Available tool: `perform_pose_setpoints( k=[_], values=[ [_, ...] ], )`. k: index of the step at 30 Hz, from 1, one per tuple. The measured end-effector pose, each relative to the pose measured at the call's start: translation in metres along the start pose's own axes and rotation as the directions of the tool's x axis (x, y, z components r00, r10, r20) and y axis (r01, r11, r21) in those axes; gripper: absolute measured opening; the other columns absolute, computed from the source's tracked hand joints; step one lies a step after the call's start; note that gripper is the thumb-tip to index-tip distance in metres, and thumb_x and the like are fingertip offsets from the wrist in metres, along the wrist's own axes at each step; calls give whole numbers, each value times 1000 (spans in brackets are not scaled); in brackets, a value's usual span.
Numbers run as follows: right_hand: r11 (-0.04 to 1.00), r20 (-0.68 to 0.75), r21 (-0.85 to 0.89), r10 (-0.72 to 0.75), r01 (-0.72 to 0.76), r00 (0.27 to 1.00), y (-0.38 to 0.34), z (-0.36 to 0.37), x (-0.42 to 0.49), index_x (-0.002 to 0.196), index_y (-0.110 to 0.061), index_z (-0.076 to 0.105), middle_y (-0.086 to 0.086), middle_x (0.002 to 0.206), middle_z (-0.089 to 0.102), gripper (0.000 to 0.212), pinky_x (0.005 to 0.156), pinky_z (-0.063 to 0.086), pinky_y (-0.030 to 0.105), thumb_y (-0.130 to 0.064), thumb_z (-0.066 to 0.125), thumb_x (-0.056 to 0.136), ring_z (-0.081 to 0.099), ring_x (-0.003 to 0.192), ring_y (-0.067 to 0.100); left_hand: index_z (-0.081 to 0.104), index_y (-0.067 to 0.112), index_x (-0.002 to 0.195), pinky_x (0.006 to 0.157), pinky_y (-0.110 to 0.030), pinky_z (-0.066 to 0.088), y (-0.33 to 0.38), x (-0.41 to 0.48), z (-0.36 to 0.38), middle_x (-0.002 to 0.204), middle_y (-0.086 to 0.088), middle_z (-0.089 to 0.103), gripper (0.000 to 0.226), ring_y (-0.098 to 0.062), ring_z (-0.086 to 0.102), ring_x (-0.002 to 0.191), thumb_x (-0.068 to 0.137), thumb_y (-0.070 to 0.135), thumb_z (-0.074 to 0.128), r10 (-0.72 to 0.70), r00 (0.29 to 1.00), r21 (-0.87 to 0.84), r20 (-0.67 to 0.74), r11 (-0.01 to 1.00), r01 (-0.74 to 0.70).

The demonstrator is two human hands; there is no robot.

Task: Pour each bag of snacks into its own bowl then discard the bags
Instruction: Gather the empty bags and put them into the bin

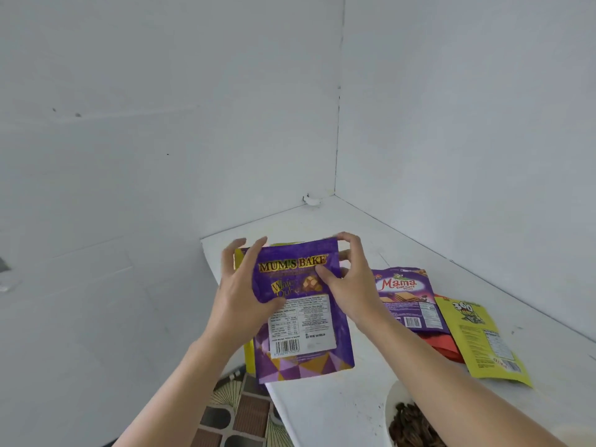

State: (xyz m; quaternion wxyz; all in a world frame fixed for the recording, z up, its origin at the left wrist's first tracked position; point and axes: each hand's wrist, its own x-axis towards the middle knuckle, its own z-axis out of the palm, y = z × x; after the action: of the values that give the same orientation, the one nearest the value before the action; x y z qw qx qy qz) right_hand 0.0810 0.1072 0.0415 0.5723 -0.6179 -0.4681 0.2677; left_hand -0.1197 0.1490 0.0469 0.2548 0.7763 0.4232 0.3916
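I hold a purple "Mum's Bake" wafer bag [303, 330] upright above the white table's left edge. My left hand [245, 288] grips its upper left side, thumb on the front. My right hand [345, 275] pinches the top right corner. A yellow bag edge [248, 359] shows behind the purple one. On the table to the right lie a purple "Mama" bag [406, 295], a red bag [445, 346] under it, and a yellow "360" bag [483, 340]. A white bowl [395, 404] with dark brown snacks [409, 427] sits under my right forearm.
The white table [322, 408] stands in a corner between two white walls. Its left edge drops to a patterned tiled floor [238, 414]. A small white lump [311, 200] lies at the far corner of the table.
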Motion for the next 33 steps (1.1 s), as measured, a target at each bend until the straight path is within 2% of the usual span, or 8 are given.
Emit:
perform_pose_setpoints(
  k=[2,4,6,8,13,20,26,33],
  values=[
    [993,39,0,-120,120,992,-15,7,-13,137,-44,34,-8,132,51,62,67,63,30,-17,68,92,67,105,12,31,38,154,94,-26,55,3,-14,-19,158,19,5,99,-3,50,124,75,19,89,84,996,122,-22,989,-81],
    [969,77,-29,-242,245,967,-30,15,-29,142,-50,29,-14,145,35,71,66,59,17,-12,65,94,52,123,4,25,43,155,93,-11,45,5,-29,-40,162,24,-3,99,-1,42,131,80,25,86,148,989,177,-17,974,-142],
    [925,121,-111,-350,363,929,-45,25,-47,146,-49,27,-17,152,24,73,70,56,10,-10,63,95,36,130,-11,20,52,153,80,2,39,9,-47,-64,162,25,4,95,-7,53,125,85,29,81,173,985,211,-7,963,-167],
    [876,180,-158,-428,456,886,-58,37,-66,148,-42,34,-17,157,18,67,78,57,13,-11,62,95,26,131,-19,21,57,152,81,-4,42,12,-67,-87,160,22,12,89,-12,61,116,88,31,77,196,980,268,-35,946,-179],
    [790,317,-191,-512,583,798,-89,72,-122,150,-29,42,-19,155,21,53,81,61,24,-18,56,100,26,134,-13,30,48,154,84,-39,61,18,-128,-146,155,13,19,82,-16,61,115,88,33,76,197,969,401,-151,908,-122],
    [658,295,-268,-639,704,710,-119,116,-215,148,-27,47,-9,149,31,52,91,52,14,-28,61,97,40,129,1,40,32,152,100,-36,46,30,-233,-202,149,4,33,77,-23,43,129,85,22,78,242,943,526,-227,846,-90],
    [627,340,-235,-663,743,667,-119,137,-286,148,-27,45,-7,152,32,54,92,58,37,-27,64,98,43,134,13,39,40,153,85,-45,56,26,-309,-230,148,3,40,81,-25,46,119,85,21,80,214,953,619,-217,784,-35],
    [562,472,-179,-671,808,572,-114,149,-339,152,-26,39,-1,155,28,65,102,53,35,-30,68,94,36,139,16,42,42,151,89,-42,54,34,-377,-244,144,2,42,77,-24,50,120,85,29,79,75,942,604,-327,783,147]
  ],
)
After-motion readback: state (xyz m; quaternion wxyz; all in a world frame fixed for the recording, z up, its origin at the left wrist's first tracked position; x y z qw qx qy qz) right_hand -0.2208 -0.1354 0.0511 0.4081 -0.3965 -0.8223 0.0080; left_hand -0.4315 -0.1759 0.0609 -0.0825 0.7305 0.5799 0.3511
